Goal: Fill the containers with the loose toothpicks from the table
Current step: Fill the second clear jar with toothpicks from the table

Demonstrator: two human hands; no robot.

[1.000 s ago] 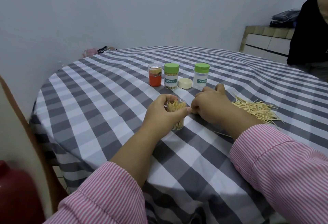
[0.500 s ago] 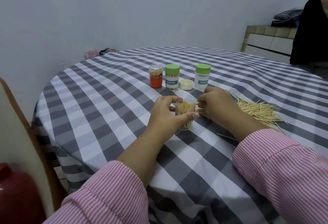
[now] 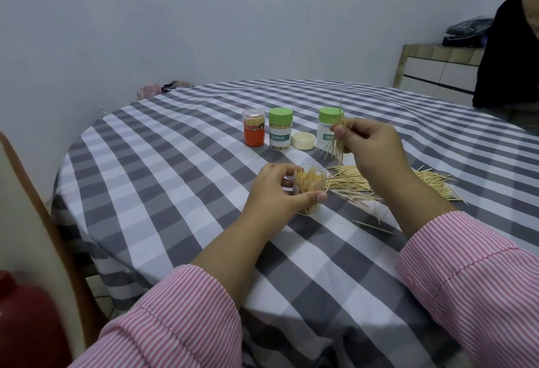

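Note:
My left hand [image 3: 277,192] grips a small clear container [image 3: 309,189] that stands upright on the checked tablecloth, packed with toothpicks. My right hand [image 3: 370,145] is raised above the table and pinches a small bunch of toothpicks [image 3: 335,145] that point up and down. A pile of loose toothpicks [image 3: 379,183] lies flat on the cloth just right of the container, under my right wrist. A few stray toothpicks [image 3: 376,226] lie nearer to me.
Behind stand an orange-labelled clear tub [image 3: 253,127], two green-lidded toothpick jars [image 3: 280,128] [image 3: 328,127] and a cream lid [image 3: 304,140]. A chair back [image 3: 43,221] and a red object [image 3: 26,324] are at my left. A person in black [image 3: 507,55] stands far right.
My right hand has lifted from the table beside the container, bringing a bunch of toothpicks up. The left hand has kept its grip on the container.

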